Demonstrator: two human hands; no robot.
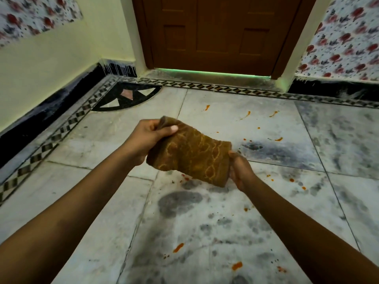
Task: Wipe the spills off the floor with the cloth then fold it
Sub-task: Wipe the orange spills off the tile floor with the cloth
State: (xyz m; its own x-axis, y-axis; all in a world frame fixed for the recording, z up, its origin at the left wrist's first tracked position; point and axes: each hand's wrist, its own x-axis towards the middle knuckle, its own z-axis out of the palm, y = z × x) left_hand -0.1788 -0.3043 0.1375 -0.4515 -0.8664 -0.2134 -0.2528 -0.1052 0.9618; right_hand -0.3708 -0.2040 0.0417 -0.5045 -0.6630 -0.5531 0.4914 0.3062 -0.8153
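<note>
Slanting cloth between hands, upper-left to lower-right

Single head-worn view, angled forward and down, close over marble floor toward door.

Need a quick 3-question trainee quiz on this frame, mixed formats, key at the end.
1. True or false: the brown cloth is lying flat on the floor.
2. Multiple choice: what colour are the spills on the marble floor? A) green B) orange C) blue
3. Fill in: the left hand grips the cloth's far end while the right hand holds its ____ end.

Key
1. False: both hands hold it up above the floor.
2. B: orange drops and streaks are scattered near the door and close to the person.
3. Near.
</note>
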